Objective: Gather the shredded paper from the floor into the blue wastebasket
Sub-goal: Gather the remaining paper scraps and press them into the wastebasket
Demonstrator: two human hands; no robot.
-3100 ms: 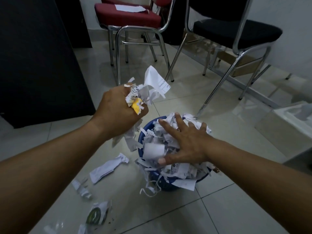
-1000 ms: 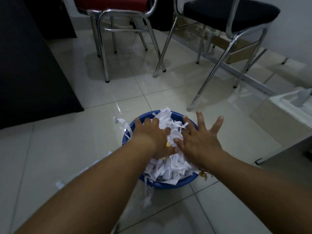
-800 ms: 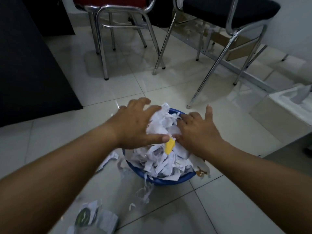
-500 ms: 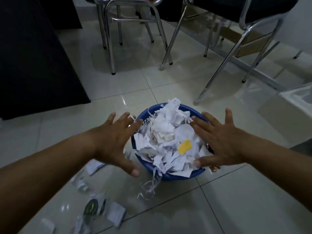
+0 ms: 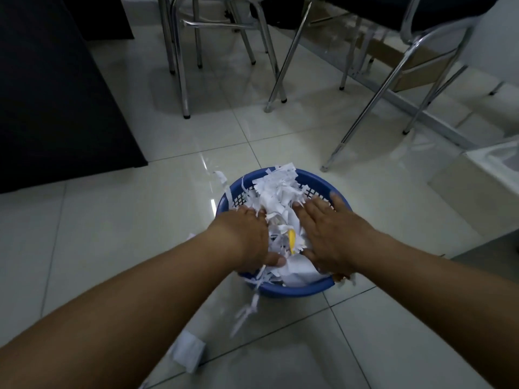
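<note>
- Head view: one blue wastebasket [image 5: 297, 291] stands on the tiled floor [image 5: 126, 220], its lattice wall showing at the far side.
- Contents: shredded paper [image 5: 276, 192] heaped above the rim, mostly white strips; one yellow scrap [image 5: 292, 239] lies in the pile between the two hands.
- Overflow: a bunch of strips [image 5: 247, 311] hangs over the near rim down to the floor; one curled strip [image 5: 222, 178] sticks out over the far left rim.
- Left hand [image 5: 247, 240]: on the left side of the pile, fingers pushed down into the paper, thumb lying on top. Fingertips hidden; cannot tell whether they grasp any paper.
- Right hand [image 5: 328, 234]: palm down on the right side of the pile, fingers straight and spread, pressing on the paper, grasping nothing.
- On the floor outside the basket: one loose white piece [image 5: 189, 352] beside the left forearm, apart from the basket.
- Two chairs [image 5: 179, 51] with chrome legs stand beyond the basket, seats mostly cut off by the frame edge.
- One dark cabinet [image 5: 56, 94] at far left; one white box [image 5: 491, 169] at the right edge.
</note>
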